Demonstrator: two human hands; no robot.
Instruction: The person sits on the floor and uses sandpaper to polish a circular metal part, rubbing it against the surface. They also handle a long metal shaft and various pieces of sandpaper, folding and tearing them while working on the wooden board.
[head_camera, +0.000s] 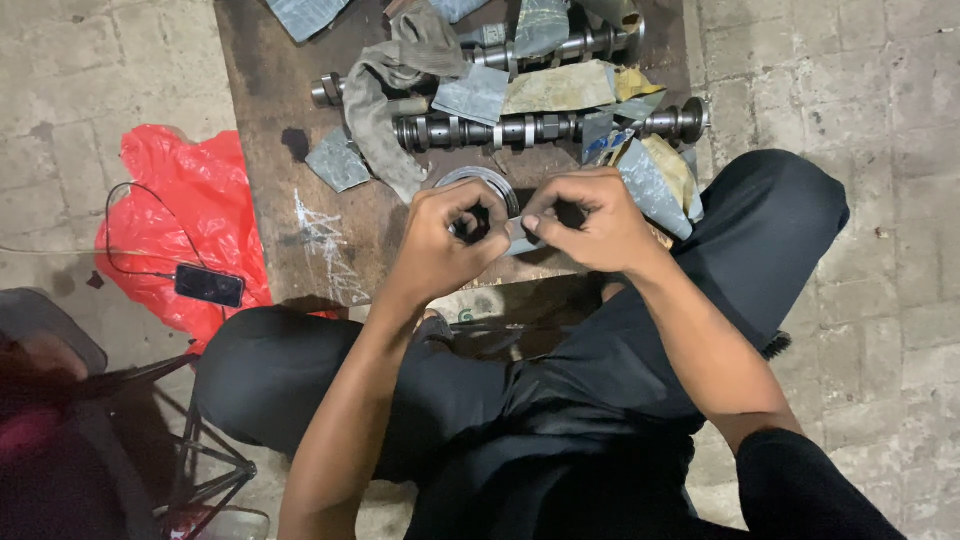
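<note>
the dark wooden board (270, 150) lay across the paved floor (820, 60) in front of my folded legs, and it bore the largest parts: two camshafts, the nearer camshaft (500, 130) lying crosswise with grey sanding sheets (475, 95) and a grey rag (380, 110) draped over and around it, the farther camshaft (560, 45) partly covered behind it. a red plastic bag (190, 210) with a phone (209, 285) on its cable sat to my left, well apart from the work. by my judgement the work was somewhere in the middle: several worn sheets were scattered about, yet both shafts remained on the board, so much seemed left. my left hand (445, 240) was curled, fingers closed around a small dark part that i could not identify, held just above the board's near edge beside a metal ring (478, 180). my right hand (590, 220) pinched a small strip of sanding sheet (522, 235) against it, both wrists bent inward, knuckles nearly touching.
</note>
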